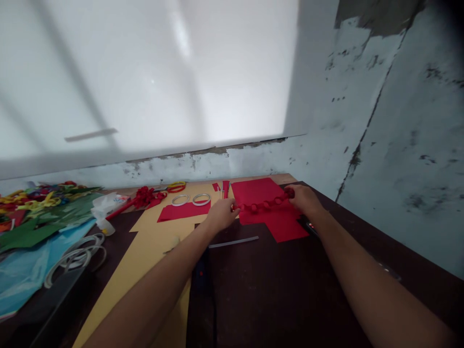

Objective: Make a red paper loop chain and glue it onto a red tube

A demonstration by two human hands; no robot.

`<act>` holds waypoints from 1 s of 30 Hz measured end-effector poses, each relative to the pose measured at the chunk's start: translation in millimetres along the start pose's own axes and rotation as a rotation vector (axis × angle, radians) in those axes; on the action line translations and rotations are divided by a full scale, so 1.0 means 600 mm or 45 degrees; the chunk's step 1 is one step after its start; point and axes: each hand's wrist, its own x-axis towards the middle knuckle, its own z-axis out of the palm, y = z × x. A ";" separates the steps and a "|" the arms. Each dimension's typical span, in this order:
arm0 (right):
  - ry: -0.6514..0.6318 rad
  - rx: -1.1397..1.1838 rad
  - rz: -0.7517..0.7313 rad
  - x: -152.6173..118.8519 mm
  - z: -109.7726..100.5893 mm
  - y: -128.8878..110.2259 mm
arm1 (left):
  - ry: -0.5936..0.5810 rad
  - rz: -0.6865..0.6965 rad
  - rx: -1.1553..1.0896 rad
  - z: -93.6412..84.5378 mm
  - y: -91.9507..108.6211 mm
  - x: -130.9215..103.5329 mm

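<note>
A red twisted paper chain [266,205] stretches between my two hands above red paper sheets [257,191]. My left hand [222,215] pinches its left end, and my right hand [303,199] grips its right end, where the red material bunches up. Below my left hand, a translucent glue stick [235,242] lies on the dark table. Beside it, a dark tool with a cord [201,273] is partly hidden by my left forearm. A dark object [312,229] shows by my right wrist.
Two white rings [201,199] and a red sheet [170,212] rest on yellow card [126,270]. Scissors with yellow handles [176,187] lie behind. Red ribbon flowers [145,196], a coiled white cable [74,256] and colourful scraps [43,199] are at left. A wall [253,162] borders the table.
</note>
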 end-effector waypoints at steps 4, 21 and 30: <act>0.030 0.012 0.018 -0.001 -0.013 -0.012 | 0.024 -0.022 0.014 0.014 0.006 0.013; 0.062 0.737 -0.135 -0.043 -0.064 -0.158 | -0.298 0.184 -1.020 0.050 0.172 -0.029; 0.035 0.614 -0.133 -0.056 -0.063 -0.181 | -0.354 0.020 -0.991 -0.039 0.145 -0.070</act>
